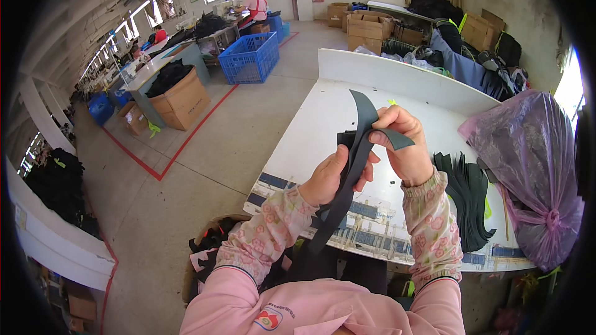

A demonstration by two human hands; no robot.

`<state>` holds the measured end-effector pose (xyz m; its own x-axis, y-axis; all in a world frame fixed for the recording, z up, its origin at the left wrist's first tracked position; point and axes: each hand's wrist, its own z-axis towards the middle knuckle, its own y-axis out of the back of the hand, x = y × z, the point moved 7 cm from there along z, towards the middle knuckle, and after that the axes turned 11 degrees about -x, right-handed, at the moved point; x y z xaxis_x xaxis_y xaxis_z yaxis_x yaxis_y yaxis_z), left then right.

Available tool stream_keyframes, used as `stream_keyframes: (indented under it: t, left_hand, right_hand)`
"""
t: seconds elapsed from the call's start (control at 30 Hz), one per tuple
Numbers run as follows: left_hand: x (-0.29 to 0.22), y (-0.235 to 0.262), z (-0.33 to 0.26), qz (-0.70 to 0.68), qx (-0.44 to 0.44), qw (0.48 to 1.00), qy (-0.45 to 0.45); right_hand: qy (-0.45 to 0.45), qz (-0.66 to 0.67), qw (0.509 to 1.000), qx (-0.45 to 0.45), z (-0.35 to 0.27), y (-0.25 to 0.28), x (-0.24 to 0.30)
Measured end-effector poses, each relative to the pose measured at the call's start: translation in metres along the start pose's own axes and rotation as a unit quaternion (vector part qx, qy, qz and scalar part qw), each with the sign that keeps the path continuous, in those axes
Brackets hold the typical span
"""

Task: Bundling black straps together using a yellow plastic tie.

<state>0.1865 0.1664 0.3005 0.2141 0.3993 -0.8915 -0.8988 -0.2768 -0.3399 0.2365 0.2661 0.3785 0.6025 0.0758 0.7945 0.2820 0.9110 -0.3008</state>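
Observation:
A long dark grey-green fabric strip [338, 208] hangs between my hands, over the near part of the white table. Lower down on it, my left hand [329, 177] is closed, with the thumb laid along its edge. My right hand [405, 139] pinches a strip near its upper part, and a short end curls out to the right over the fingers. Another end of the strip material [365, 108] stands up above the hands. Beside the left thumb shows a small black piece [346, 138]; whether it is held or lies behind, I cannot tell.
A pile of dark strips [464, 201] lies on the white table [298, 130] right of my right forearm. Beyond it sits a tied purple plastic bag [528, 167]. A raised board [397, 74] edges the table's far side. A blue crate [249, 59] and other people are farther off.

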Motion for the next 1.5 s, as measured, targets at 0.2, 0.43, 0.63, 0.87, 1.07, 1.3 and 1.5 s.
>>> stream_keyframes:
  t: [0.2,0.43,0.63,0.87,1.07,1.3,1.5]
  left_hand:
    - [-0.011,0.008,0.007,-0.009,-0.107,0.994,-0.029]
    - [-0.021,0.007,0.01,-0.05,-0.191,0.978,-0.066]
    - [-0.012,0.011,0.01,-0.009,-0.141,0.987,-0.07]
    - [-0.017,-0.004,0.003,0.042,-0.091,0.994,-0.043]
    - [-0.023,-0.009,0.002,0.068,-0.098,0.992,-0.051]
    - [-0.027,-0.014,-0.003,0.104,-0.095,0.986,-0.092]
    - [-0.021,-0.013,-0.008,0.07,-0.085,0.988,-0.104]
  right_hand:
    - [-0.039,-0.06,0.997,0.03,-0.013,-0.015,0.008]
    - [0.153,-0.4,0.903,-0.036,-0.031,-0.023,0.014]
    - [0.252,-0.468,0.847,-0.026,-0.036,-0.033,0.034]
    - [0.251,-0.496,0.831,-0.003,-0.029,-0.036,0.05]
    - [0.346,-0.561,0.752,0.02,-0.039,-0.045,0.06]
    - [0.319,-0.556,0.768,0.002,-0.041,-0.044,0.061]
    - [0.354,-0.522,0.776,-0.012,-0.05,-0.045,0.056]
